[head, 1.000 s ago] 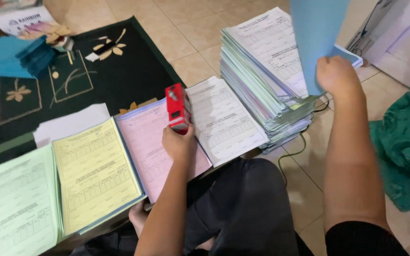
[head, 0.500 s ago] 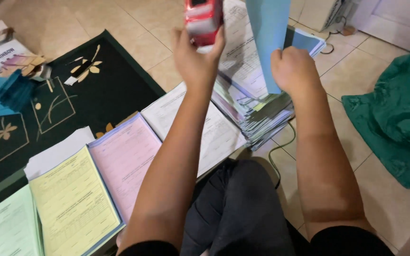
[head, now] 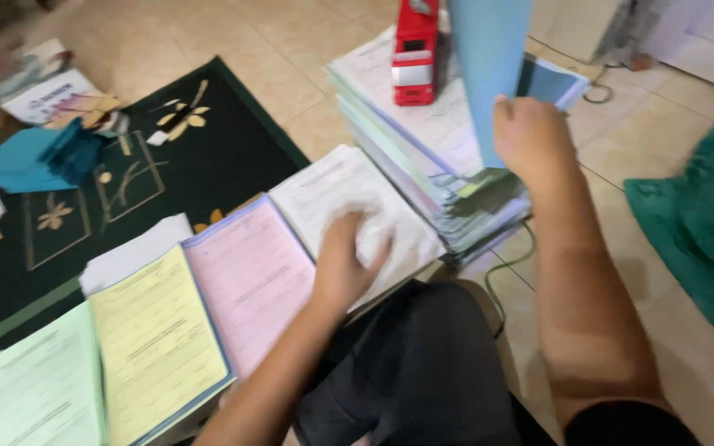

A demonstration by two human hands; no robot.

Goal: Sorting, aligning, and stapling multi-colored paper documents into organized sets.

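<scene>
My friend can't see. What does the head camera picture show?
A person's left hand presses on a white form while the right hand holds up a blue sheet. A red stapler sits on a tall paper stack.

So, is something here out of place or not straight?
Yes. The red stapler stands on top of the tall paper stack, whose lower sheets stick out unevenly. The right hand holds a blue sheet; the left hand rests on the white forms.
</scene>
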